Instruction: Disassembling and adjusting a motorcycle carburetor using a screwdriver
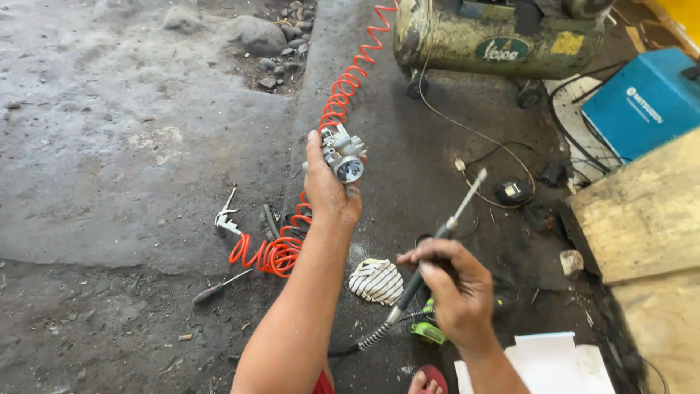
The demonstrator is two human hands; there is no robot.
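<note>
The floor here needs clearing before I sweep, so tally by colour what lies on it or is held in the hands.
Orange: 1, coiled air hose
Silver: 3, carburettor in left hand, air blow tool in right hand, air gun
Blue: 1, machine case
Green: 1, compressor tank
Striped white: 1, rag
Black: 1, screwdriver
Total: 8

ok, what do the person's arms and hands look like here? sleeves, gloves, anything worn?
Both forearms are bare: no sleeves in view, no gloves, no watch or bands. The left hand and right hand show no rings that can be made out. Dusty grime marks the fingers. The arms enter from the bottom edge, so the upper arms are unseen.
</note>
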